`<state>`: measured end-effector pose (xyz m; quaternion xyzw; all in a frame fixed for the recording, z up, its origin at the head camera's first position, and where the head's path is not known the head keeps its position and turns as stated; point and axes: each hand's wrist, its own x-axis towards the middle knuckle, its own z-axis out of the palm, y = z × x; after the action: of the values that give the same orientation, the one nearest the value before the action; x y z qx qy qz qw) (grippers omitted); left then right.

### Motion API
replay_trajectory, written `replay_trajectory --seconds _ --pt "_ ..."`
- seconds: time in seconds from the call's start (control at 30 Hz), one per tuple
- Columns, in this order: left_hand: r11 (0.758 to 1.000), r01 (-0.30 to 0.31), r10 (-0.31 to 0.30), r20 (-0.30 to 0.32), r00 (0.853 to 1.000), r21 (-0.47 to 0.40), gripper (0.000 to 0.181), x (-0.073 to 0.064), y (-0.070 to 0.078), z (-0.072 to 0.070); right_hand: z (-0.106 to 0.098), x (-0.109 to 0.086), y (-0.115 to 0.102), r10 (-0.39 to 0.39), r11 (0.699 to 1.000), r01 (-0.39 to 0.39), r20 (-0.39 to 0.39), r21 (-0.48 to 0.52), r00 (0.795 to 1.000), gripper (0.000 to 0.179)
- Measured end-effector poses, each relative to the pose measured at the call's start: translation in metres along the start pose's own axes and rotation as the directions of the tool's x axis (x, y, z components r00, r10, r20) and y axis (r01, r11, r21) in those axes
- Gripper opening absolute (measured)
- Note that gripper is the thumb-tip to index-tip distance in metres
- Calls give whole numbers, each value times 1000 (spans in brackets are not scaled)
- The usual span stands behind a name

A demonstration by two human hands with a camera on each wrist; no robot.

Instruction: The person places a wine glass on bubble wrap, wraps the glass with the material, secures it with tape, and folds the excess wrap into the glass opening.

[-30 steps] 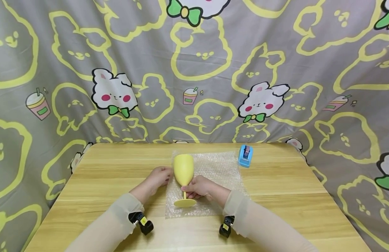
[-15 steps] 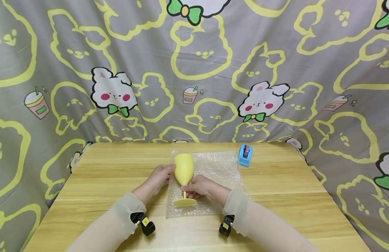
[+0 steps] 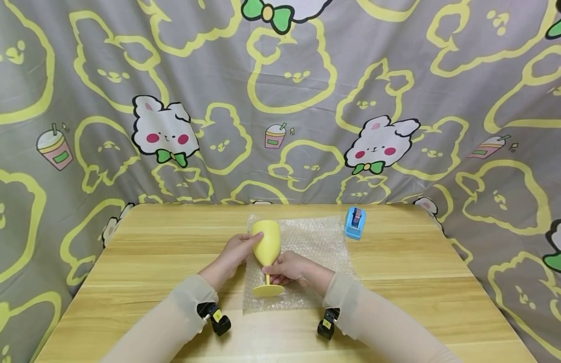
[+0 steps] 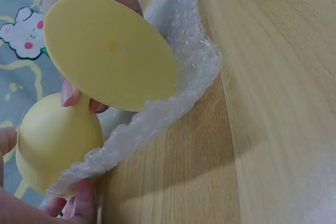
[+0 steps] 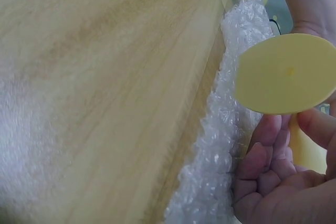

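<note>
A yellow goblet (image 3: pixel 268 244) lies tilted over a sheet of bubble wrap (image 3: pixel 319 237), its round foot toward me. My right hand (image 3: pixel 290 267) pinches the stem just below the bowl. On the other side, my left hand (image 3: pixel 235 252) has its thumb on the bowl. Its fingers (image 4: pixel 83 200) are curled under the wrap's left edge, which is raised against the bowl in the left wrist view. The flat underside of the goblet's foot (image 5: pixel 289 74) faces the right wrist camera and covers part of that scene.
A blue tape dispenser (image 3: pixel 355 223) stands at the back right, by the wrap's far corner. Under everything is a wooden table (image 3: pixel 421 282). A grey patterned curtain (image 3: pixel 303 166) hangs behind its far edge and along the sides.
My left hand has moved right, from beside the wrap's edge onto the bowl, its thumb now lying over the goblet. The right hand keeps its pinch on the stem.
</note>
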<state>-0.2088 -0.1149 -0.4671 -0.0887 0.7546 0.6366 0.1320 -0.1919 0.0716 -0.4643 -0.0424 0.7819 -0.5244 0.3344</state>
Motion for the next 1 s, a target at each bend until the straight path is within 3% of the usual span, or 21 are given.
replay_trajectory --seconds 0.13,0.67,1.0 --pt "1000 -3 4 -32 999 31 69 1 -1 1 0 1 0 -1 1000 1 10 0 1000 30" --pt "997 -22 25 -41 999 76 67 -3 5 4 -5 2 2 -3 999 2 32 34 999 27" --pt "995 -20 26 -57 998 99 66 -4 8 6 -17 0 -3 4 997 -6 -25 -81 1000 29"
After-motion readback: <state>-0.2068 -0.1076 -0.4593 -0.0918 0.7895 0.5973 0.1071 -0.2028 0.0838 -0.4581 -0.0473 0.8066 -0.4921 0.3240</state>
